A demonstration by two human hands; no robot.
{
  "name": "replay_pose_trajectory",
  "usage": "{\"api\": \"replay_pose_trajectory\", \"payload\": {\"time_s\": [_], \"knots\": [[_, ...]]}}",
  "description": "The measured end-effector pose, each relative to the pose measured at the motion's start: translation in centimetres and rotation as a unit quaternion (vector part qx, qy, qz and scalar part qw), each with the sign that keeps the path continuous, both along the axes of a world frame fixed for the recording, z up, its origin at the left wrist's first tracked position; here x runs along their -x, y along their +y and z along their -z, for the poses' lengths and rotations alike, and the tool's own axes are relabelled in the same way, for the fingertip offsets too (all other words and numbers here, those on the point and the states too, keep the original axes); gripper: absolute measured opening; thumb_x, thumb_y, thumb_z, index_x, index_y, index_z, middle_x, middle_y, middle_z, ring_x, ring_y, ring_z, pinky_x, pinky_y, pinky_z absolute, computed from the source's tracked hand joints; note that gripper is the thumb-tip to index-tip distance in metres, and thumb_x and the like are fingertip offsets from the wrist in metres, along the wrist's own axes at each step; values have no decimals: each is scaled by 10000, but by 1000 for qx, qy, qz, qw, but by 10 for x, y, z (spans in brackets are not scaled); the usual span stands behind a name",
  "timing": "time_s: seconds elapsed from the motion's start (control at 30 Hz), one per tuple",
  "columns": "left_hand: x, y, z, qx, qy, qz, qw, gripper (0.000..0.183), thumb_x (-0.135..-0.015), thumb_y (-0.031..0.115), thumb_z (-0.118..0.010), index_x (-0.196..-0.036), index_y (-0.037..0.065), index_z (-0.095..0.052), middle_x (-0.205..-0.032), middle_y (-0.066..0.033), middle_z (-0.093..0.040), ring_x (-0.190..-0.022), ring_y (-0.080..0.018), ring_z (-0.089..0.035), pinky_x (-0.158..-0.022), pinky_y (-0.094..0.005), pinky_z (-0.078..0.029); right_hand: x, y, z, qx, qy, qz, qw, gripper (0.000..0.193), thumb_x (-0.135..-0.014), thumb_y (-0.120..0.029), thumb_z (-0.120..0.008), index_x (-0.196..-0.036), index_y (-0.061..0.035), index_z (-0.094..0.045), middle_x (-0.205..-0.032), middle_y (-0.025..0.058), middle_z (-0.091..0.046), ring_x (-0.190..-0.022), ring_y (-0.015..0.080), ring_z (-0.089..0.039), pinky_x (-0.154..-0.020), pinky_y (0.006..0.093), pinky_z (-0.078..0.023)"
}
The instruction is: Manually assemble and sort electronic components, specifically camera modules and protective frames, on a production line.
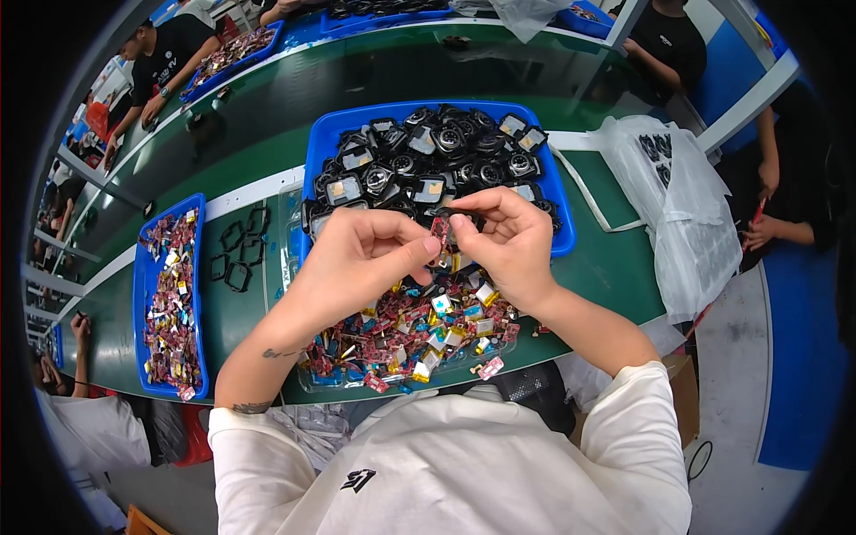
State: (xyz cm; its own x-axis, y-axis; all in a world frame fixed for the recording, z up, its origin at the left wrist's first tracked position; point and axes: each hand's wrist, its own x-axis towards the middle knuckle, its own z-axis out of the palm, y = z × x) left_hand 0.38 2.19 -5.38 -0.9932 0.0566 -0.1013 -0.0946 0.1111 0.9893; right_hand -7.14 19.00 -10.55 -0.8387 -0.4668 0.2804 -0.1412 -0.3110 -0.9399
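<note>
My left hand (370,254) pinches a small red circuit board (440,234) between thumb and fingers. Close against it, my right hand (513,245) grips a dark piece, apparently a black watch case (470,219), mostly covered by my fingers. Whether board and case are still joined I cannot make out. Beyond my hands, a blue tray (314,147) is heaped with black watch cases (450,138), some with round dark backs, others with grey squares. Below my hands lies a clear plastic tray (325,385) full of red boards, silver-and-yellow battery cells (428,364) and bits of blue film.
Another blue tray (203,294) of red boards stands at left, beside several black square frames (236,276) on the green table (606,285). A translucent plastic bag (678,214) lies at right. Co-workers sit beyond the green conveyor belt (374,71) and at both sides.
</note>
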Motion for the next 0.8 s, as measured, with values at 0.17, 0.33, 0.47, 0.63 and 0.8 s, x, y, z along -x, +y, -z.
{"api": "replay_pose_trajectory", "payload": {"time_s": [0.17,0.33,0.47,0.63,0.8], "knots": [[3,0,4,-14,-13,-6,1000,177,-847,141,-644,-864,-33,-667,-746,-56,-660,-629,-54,-575,-534,-180,-439,-2,1,1,-24,40,9,999,175,-810,48,-617,-983,46,-586,-908,79,-628,-792,83,-610,-672,201,-515],[5,-3,6,-41,-23,-19,999,165,-846,133,-645,-861,-29,-668,-752,-65,-667,-616,-54,-570,-527,-182,-443,-5,0,1,-4,80,24,996,176,-796,22,-645,-962,31,-589,-894,75,-637,-809,101,-629,-689,218,-534],[8,-1,6,-49,-28,-33,998,143,-825,107,-668,-862,-30,-647,-734,-67,-663,-605,-56,-575,-515,-177,-443,-3,0,4,18,88,10,996,175,-797,11,-656,-957,26,-585,-915,86,-638,-846,116,-633,-714,231,-538],[8,5,5,-18,17,-98,995,145,-807,77,-684,-875,-37,-625,-726,-61,-656,-613,-58,-591,-512,-172,-446,-4,1,1,20,47,-7,999,176,-813,3,-653,-968,28,-572,-926,93,-636,-854,116,-630,-722,232,-535],[7,4,22,48,91,-86,991,160,-792,113,-705,-845,-30,-656,-639,13,-603,-560,-2,-503,-502,-157,-396,-7,1,2,21,57,5,998,186,-816,11,-649,-981,40,-568,-932,98,-638,-850,110,-628,-729,215,-526]]}}
